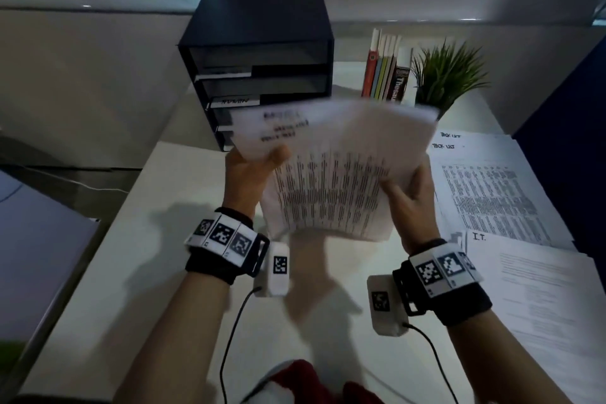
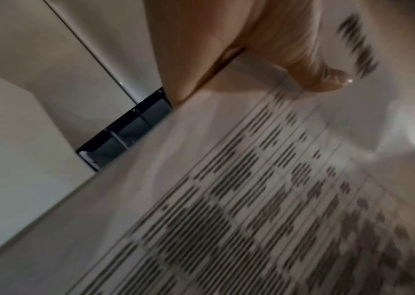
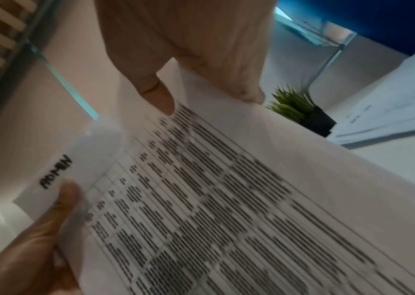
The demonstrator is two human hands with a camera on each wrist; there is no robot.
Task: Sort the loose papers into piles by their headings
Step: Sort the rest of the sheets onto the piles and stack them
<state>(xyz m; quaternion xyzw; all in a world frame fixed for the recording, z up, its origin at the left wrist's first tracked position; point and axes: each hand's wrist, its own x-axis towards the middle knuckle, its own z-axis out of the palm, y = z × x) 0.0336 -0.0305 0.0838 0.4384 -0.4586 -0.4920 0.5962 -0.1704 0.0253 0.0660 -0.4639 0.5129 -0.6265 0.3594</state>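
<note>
Both hands hold a bundle of loose papers (image 1: 334, 170) up over the white desk (image 1: 164, 272). The front sheet carries a dense printed table (image 3: 226, 209). A sheet headed "ADMIN" (image 3: 55, 171) sticks out at the bundle's upper left. My left hand (image 1: 262, 164) grips the left edge, thumb (image 2: 322, 79) on the front. My right hand (image 1: 403, 187) pinches the right edge, thumb (image 3: 156, 93) in front and fingers (image 3: 226, 69) behind. On the desk to the right lie a pile headed "TASK LIST" (image 1: 492, 180) and a pile headed "I.T." (image 1: 541, 289).
A black drawer unit (image 1: 262, 56) stands behind the papers, one drawer labelled "ADMIN" (image 1: 234, 101). Upright books (image 1: 387, 72) and a potted plant (image 1: 449, 75) stand at the back right. A dark blue partition (image 1: 574, 108) borders the desk's right side.
</note>
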